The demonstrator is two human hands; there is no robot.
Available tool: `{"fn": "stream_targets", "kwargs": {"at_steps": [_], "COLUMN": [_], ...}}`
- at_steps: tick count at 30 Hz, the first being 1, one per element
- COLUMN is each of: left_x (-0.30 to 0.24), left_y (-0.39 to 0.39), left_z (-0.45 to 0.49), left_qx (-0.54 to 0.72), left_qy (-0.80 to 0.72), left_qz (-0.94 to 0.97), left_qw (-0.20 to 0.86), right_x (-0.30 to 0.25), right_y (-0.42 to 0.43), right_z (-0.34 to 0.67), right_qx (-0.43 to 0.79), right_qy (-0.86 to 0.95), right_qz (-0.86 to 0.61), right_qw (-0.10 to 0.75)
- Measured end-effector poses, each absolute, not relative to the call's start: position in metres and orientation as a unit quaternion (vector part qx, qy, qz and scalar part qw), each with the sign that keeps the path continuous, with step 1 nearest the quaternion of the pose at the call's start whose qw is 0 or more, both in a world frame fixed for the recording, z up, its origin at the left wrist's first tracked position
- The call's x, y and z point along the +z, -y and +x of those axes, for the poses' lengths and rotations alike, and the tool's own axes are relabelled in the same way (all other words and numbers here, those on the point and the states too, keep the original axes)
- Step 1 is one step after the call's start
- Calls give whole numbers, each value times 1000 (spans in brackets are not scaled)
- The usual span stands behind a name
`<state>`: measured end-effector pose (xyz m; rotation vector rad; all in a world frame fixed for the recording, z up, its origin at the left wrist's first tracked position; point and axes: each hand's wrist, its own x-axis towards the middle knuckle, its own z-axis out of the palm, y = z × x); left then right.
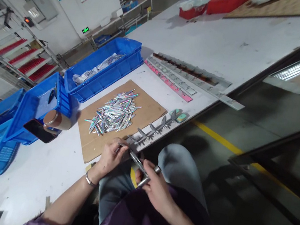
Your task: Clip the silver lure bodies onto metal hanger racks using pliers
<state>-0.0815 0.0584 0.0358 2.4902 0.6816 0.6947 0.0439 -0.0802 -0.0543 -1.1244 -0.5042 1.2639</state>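
My left hand [111, 156] is closed in a pinch on a slim shiny piece at the table's near edge, beside a grey rack [154, 128] that holds several of the same pieces. My right hand [155, 184] is over my lap, closed round a metal tool like pliers [141, 166], whose tip points at the piece in the left hand. A heap of iridescent slim pieces [115, 112] lies on a cardboard sheet [150, 110] just beyond both hands.
Blue bins [108, 71] stand at the table's left, one with bagged pieces. A brown cup [58, 120] and a phone [39, 130] rest by a bin. Long grey and pink rack strips [184, 78] lie further along the table. Red trays [229, 1] are far off. Floor lies right.
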Motion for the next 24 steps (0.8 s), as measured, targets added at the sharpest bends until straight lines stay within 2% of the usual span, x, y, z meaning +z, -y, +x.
{"fn": "stream_targets", "kwargs": {"at_steps": [3, 5, 8, 10, 13, 15, 17, 20, 22, 24], "left_x": [35, 36, 36, 36, 36, 36, 36, 36, 36, 36], "left_y": [-59, -59, -59, -59, -58, -58, -58, -57, -57, -58], "left_z": [-81, -81, -81, -81, -81, -81, -81, -81, -81, -81], "left_qx": [249, 245, 247, 249, 248, 246, 244, 244, 243, 241], "left_qy": [-242, -244, -248, -248, -247, -248, -248, -246, -245, -251], "left_qz": [912, 913, 911, 911, 910, 910, 911, 913, 914, 913], "left_qw": [219, 217, 217, 217, 221, 222, 219, 215, 214, 214], "right_x": [-48, -46, -49, -55, -59, -56, -47, -29, -19, -11], "right_y": [88, 87, 77, 69, 66, 71, 78, 86, 87, 85], "right_z": [51, 53, 50, 47, 50, 57, 66, 73, 70, 65], "right_qx": [328, 281, 464, 595, 654, 572, 374, 76, -31, -72], "right_qy": [390, 440, 328, 237, 191, 258, 423, 628, 678, 702], "right_qz": [-626, -641, -546, -452, -403, -473, -592, -677, -688, -683], "right_qw": [591, 563, 616, 621, 611, 619, 575, 376, 257, 186]}}
